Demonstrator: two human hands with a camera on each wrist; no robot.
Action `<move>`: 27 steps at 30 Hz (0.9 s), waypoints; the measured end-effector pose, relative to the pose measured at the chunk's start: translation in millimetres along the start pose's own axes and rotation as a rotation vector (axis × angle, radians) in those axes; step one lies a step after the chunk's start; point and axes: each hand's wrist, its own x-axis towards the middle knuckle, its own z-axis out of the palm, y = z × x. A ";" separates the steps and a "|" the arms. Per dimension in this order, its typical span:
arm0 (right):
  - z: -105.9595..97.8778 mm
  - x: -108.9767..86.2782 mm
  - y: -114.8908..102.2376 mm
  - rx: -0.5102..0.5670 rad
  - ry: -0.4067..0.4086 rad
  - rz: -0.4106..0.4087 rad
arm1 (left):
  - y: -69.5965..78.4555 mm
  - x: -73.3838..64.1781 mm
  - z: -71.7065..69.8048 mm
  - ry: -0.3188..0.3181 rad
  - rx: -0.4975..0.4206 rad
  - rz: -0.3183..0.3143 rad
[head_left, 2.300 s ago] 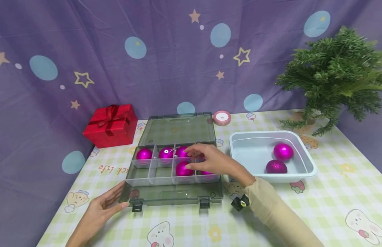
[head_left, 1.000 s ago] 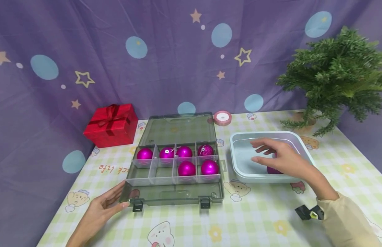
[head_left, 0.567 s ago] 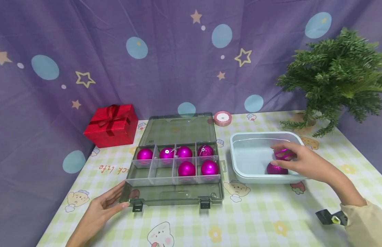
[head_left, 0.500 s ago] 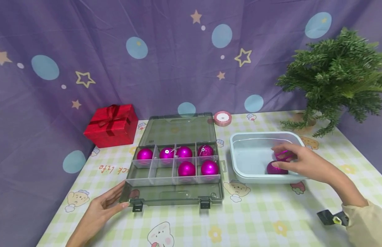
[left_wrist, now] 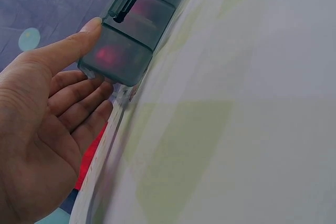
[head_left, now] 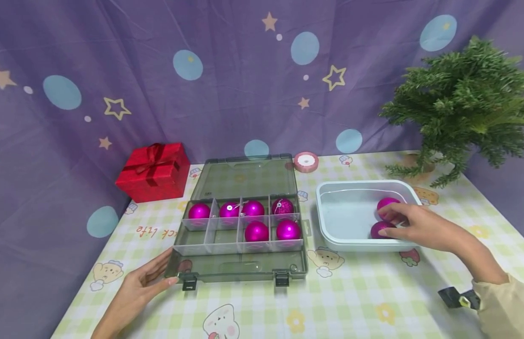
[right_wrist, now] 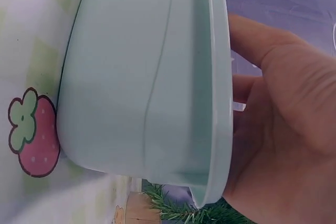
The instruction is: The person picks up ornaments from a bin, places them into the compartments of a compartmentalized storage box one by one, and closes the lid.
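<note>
The smoky grey organizer box [head_left: 236, 266] lies open, its lid folded back. Several magenta Christmas balls sit in its clear compartments; two front-left compartments hold none. My left hand [head_left: 136, 289] holds the box's front left corner, thumb on the front edge and fingers along the side, as the left wrist view [left_wrist: 63, 98] also shows. My right hand [head_left: 427, 228] reaches over the near rim of the pale blue tub [head_left: 342, 242], thumb and fingers around a glittery magenta ball [head_left: 379, 230]. A second magenta ball [head_left: 388, 205] lies behind it. In the right wrist view the tub wall hides my fingertips.
A red gift box [head_left: 153, 174] stands at the back left. Behind the organizer lies a pink ribbon spool [head_left: 306, 161]. A small artificial fir tree [head_left: 461, 103] rises at the back right, its branches hanging low behind the tub. A patterned curtain closes off the back.
My right hand has left the organizer's right compartments, moved right into the tub and taken hold of the glittery ball, which has shifted slightly right. My left hand stays at the corner.
</note>
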 end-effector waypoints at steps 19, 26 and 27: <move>-6.7 13.0 -1.3 -0.016 -0.217 0.089 | 0.2 -0.3 0.0 0.005 0.014 -0.014; -5.1 12.5 -1.1 -0.001 -0.196 0.036 | 0.6 0.2 -0.3 0.005 0.016 -0.014; -4.7 12.5 -1.6 0.008 -0.187 0.027 | 0.3 0.1 -0.3 0.005 0.018 -0.014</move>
